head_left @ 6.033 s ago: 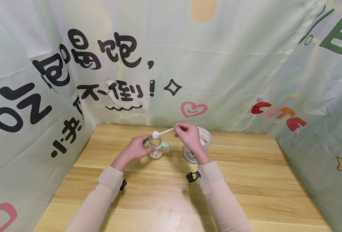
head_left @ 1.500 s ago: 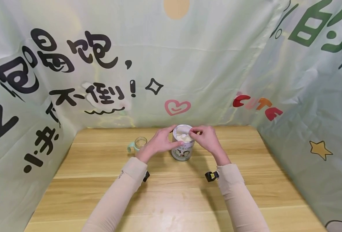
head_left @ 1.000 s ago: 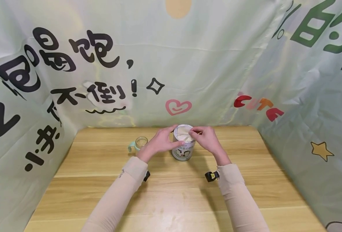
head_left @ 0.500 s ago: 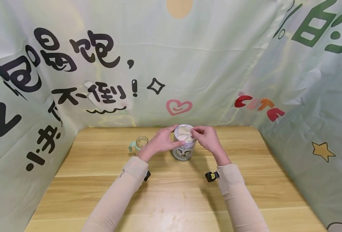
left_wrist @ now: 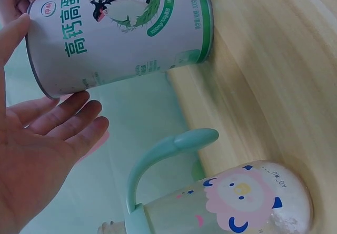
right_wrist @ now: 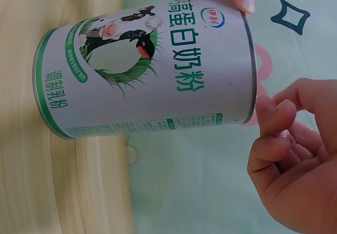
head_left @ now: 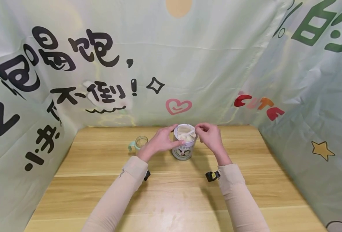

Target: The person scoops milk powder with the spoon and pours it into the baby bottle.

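A white and green milk powder can [head_left: 183, 152] stands upright on the table, its top off and pale powder showing inside. My left hand [head_left: 161, 140] holds it near the rim, thumb in front and fingers round the far left side. At the right of the rim, my right hand [head_left: 211, 137] pinches the white handle of a scoop [head_left: 191, 132], whose bowl is down in the powder. Left of the can, partly behind my left wrist, is an uncapped baby bottle [head_left: 141, 140] with mint handles. In the left wrist view white powder lies in the bottle [left_wrist: 239, 200].
The wooden table [head_left: 171, 199] is walled by printed cloth [head_left: 211, 71] at the back and both sides. The can and bottle stand towards its back edge. A small black camera [head_left: 212, 176] sits at my right wrist.
Six seconds ago my right hand held the scoop over the bottle, which my left hand held. Both hands then went to the can. In the last half second my right hand shifted slightly right.
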A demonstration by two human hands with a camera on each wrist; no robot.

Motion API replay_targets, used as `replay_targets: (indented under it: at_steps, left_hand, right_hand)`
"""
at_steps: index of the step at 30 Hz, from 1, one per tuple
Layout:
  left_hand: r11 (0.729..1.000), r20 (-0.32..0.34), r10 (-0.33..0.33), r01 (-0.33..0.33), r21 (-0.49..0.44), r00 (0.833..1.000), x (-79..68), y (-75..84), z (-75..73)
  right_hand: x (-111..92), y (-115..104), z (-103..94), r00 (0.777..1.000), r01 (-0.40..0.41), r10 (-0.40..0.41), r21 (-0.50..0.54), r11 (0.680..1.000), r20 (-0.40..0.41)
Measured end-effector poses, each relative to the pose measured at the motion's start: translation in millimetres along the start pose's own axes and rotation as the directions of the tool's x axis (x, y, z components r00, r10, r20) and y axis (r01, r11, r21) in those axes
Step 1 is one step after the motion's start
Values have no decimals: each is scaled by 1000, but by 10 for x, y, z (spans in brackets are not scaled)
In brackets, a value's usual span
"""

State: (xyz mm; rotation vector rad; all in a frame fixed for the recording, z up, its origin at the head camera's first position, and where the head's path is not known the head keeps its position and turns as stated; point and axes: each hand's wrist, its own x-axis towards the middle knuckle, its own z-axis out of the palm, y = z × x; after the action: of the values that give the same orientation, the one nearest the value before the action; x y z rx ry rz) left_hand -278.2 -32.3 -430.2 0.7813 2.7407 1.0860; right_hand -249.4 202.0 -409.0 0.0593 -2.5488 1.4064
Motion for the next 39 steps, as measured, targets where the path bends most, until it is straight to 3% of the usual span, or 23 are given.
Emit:
replay_targets:
  at_steps: [13,23,39]
  left_hand:
    - [1000,1,-1,1,-8,1000,-6,4,-5]
    - [1000,-7,0,0,-9,1000,-1,1,8]
    - [1000,5,10,-10,7,1000,5,-3,-11]
  right_hand:
    - [7,-16,-9,992,-106,115,166,980,-42]
    - [36,19,-8,980,-174,194,266,948,-51]
    - [16,-60,-35,977,-168,200,324,931,-68]
